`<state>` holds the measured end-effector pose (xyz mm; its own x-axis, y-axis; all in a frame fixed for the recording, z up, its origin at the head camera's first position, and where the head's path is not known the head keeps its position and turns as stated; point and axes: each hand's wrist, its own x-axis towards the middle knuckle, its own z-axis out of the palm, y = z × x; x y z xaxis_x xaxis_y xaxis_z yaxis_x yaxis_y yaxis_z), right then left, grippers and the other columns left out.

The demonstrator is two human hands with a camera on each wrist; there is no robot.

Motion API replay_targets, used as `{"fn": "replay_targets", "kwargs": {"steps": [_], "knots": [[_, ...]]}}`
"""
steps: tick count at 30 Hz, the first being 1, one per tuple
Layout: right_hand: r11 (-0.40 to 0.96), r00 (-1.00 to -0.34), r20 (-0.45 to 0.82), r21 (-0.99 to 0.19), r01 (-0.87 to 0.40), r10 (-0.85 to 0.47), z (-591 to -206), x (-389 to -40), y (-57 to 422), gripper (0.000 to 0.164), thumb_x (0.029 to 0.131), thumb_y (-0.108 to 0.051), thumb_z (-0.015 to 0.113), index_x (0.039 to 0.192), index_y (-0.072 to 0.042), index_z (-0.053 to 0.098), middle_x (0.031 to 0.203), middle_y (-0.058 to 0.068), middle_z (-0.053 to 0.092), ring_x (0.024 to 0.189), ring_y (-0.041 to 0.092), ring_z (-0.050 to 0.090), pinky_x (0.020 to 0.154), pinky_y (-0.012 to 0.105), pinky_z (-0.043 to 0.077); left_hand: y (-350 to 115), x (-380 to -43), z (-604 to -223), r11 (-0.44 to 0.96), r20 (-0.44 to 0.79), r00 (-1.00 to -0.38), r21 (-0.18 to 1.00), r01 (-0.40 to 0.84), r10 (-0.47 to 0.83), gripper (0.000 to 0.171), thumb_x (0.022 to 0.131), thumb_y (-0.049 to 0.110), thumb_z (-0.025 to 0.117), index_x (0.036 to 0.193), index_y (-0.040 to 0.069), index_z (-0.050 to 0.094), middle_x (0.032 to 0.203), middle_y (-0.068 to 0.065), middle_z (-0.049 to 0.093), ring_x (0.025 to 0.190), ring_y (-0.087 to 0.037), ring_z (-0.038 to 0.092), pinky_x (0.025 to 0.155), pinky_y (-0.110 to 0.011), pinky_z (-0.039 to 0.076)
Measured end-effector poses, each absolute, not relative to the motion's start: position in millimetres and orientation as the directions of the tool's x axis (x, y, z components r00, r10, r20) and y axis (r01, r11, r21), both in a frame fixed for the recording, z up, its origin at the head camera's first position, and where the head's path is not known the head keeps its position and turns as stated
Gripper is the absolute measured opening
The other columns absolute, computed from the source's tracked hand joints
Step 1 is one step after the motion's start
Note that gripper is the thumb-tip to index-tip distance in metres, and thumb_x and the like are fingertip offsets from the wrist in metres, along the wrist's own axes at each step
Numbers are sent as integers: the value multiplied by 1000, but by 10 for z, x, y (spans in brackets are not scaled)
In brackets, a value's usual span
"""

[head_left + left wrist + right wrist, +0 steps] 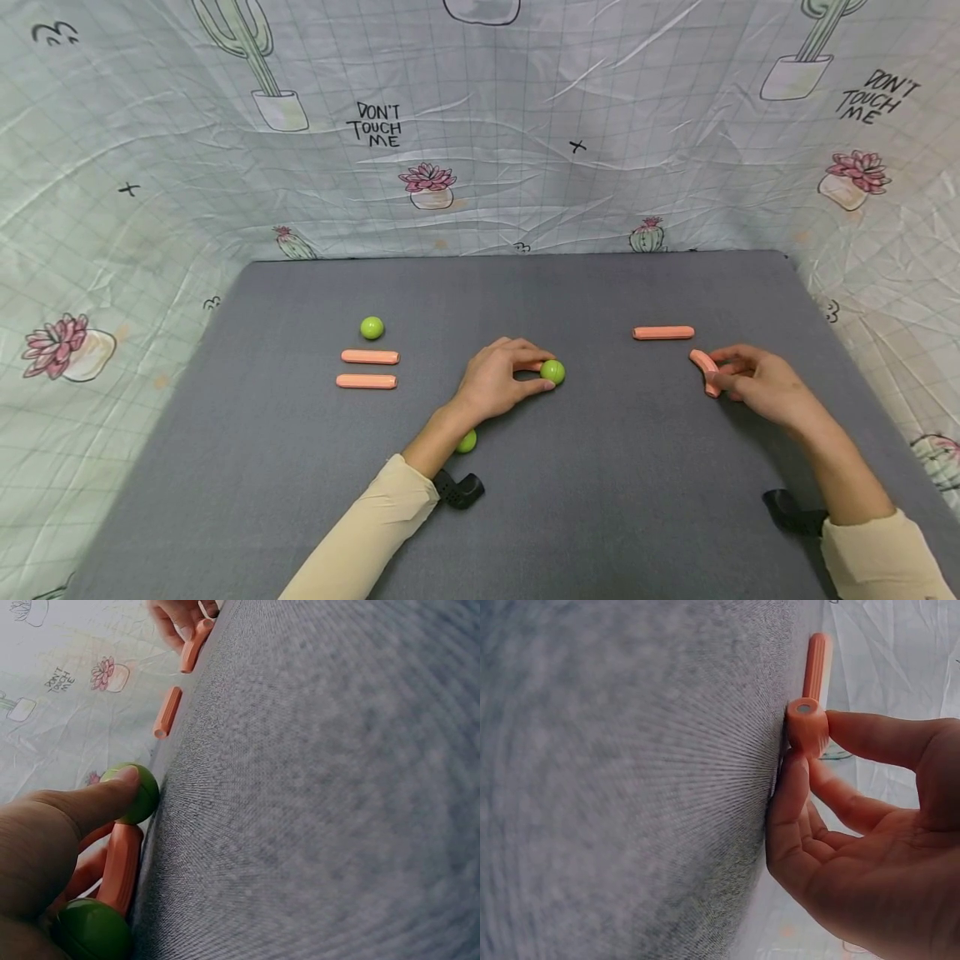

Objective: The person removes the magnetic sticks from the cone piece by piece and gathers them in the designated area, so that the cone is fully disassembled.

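My left hand (498, 379) pinches a shiny green ball (552, 372) over the middle of the table. In the left wrist view, the thumb lies on that ball (142, 799), and a straight orange rod (121, 866) sits between it and a nearer green ball (94, 930). The head view shows this nearer ball (467, 442) partly behind the left wrist. On the right, my right hand (765, 385) pinches a curved orange rod (703, 364) between thumb and fingers. Its end, in the right wrist view, bears a small grey disc. Beyond it lies a straight orange rod (663, 332).
At the left lie two straight orange rods (370, 357), roughly parallel, with a green ball (372, 327) behind them. A grey cloth-covered table (600, 517) carries everything. A printed curtain (510, 183) hangs along its back and sides.
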<state>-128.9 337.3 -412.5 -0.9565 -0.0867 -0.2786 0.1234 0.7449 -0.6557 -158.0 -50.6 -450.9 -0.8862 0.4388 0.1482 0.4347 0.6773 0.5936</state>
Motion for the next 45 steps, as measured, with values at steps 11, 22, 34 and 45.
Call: {"fn": "replay_targets", "kwargs": {"steps": [11, 22, 34, 45], "knots": [[754, -960, -272, -644, 129, -68, -4088, -1312, 3397, 58, 106, -31, 60, 146, 9, 48, 114, 21, 70, 77, 2, 60, 67, 26, 52, -512, -1592, -4473, 677, 127, -885, 598, 429, 449, 42, 87, 43, 84, 126, 32, 75, 122, 12, 74, 115, -12, 65, 100, -35, 53], [771, -994, -109, -635, 50, -25, -4005, -1370, 3223, 55, 103, -41, 65, 141, 0, 59, 114, 19, 68, 78, -3, 56, 65, 25, 46, -528, -1579, -4393, 654, 113, -882, 629, 420, 458, 42, 88, 34, 86, 128, 26, 74, 127, 7, 72, 123, -16, 66, 105, -39, 53], [628, -974, -39, -770, -113, -224, -3990, -1382, 2894, 35, 106, -31, 63, 134, -11, 65, 123, 4, 73, 67, 21, 57, 56, 31, 48, -603, -1518, -4418, 662, 131, -892, 626, 412, 432, 43, 90, 27, 84, 130, 18, 72, 126, -2, 70, 118, -23, 63, 103, -43, 52], [603, -938, -34, -774, -194, -345, -4047, -1439, 2576, 29, 102, -17, 68, 127, -2, 69, 126, 19, 69, 82, 13, 67, 71, 24, 54, -638, -1464, -4464, 694, 139, -915, 612, 380, 379, 36, 91, 27, 83, 126, 20, 75, 118, 0, 70, 106, -20, 62, 91, -40, 53]]}}
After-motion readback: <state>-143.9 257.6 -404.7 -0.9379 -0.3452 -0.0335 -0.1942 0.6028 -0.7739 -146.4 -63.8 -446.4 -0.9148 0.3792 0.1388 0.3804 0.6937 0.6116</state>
